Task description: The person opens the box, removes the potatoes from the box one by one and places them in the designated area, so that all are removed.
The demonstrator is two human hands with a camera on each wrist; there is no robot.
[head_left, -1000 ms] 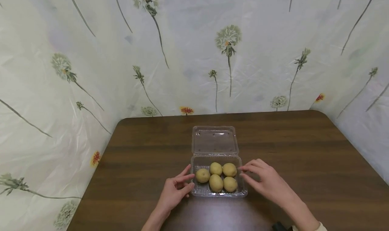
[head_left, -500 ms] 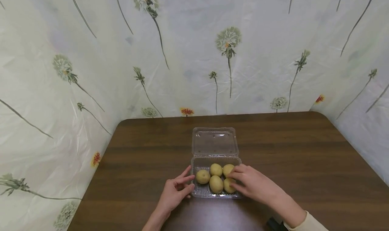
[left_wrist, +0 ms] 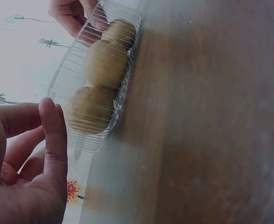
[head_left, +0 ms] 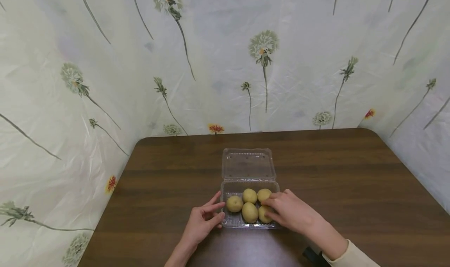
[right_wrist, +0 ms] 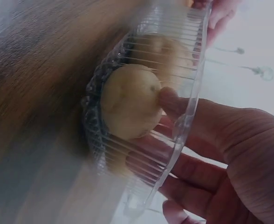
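Note:
A clear plastic clamshell box [head_left: 226,223] lies on the table with its lid [head_left: 248,164] folded back, away from me. Inside are several round yellow potatoes, one of them alone at the left [head_left: 234,204]. My left hand [head_left: 199,225] steadies the box's left side, thumb and fingertips at the rim. Reaching over the right wall, my right hand [head_left: 293,213] has its thumb and fingers around the near right potato [right_wrist: 131,100], which still sits low in the box. The hand partly covers the far right potato [head_left: 264,194] in the head view.
The dark wooden table [head_left: 168,169] has rounded far corners. Behind and beside it hangs a pale sheet [head_left: 218,64] printed with dandelions. A black strap [head_left: 314,256] shows at the right wrist, next to a cream sleeve [head_left: 351,255].
My right hand has moved left from beside the right wall to over the box, its fingers now down among the right-hand potatoes. The left hand stays in place.

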